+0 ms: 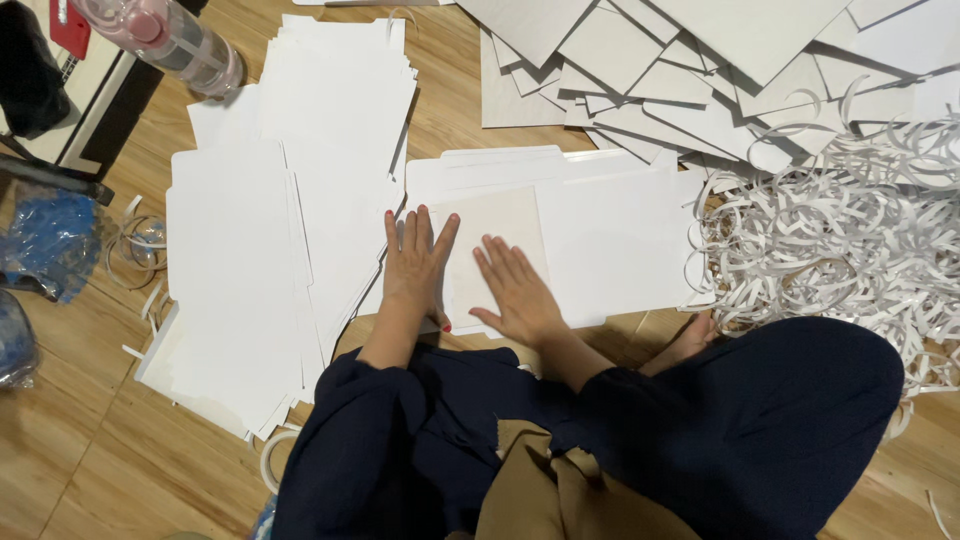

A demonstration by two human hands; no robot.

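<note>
Both of my hands lie flat on a cream-coloured card panel (pixel 500 225) that sits on top of a white die-cut sheet (pixel 620 240) on the wooden floor. My left hand (pixel 415 265) presses the panel's left edge, fingers spread. Just to its right, my right hand (pixel 515 290) rests palm down on the panel's lower middle. Neither hand grips anything.
A tall stack of white die-cut sheets (pixel 240 270) lies at the left, another pile (pixel 340 100) behind it. Grey boards (pixel 680 70) fan out at the top right. Curled paper offcuts (pixel 860 230) heap at the right. A pink-capped bottle (pixel 170 35) lies top left, a tape roll (pixel 270 460) near my knee.
</note>
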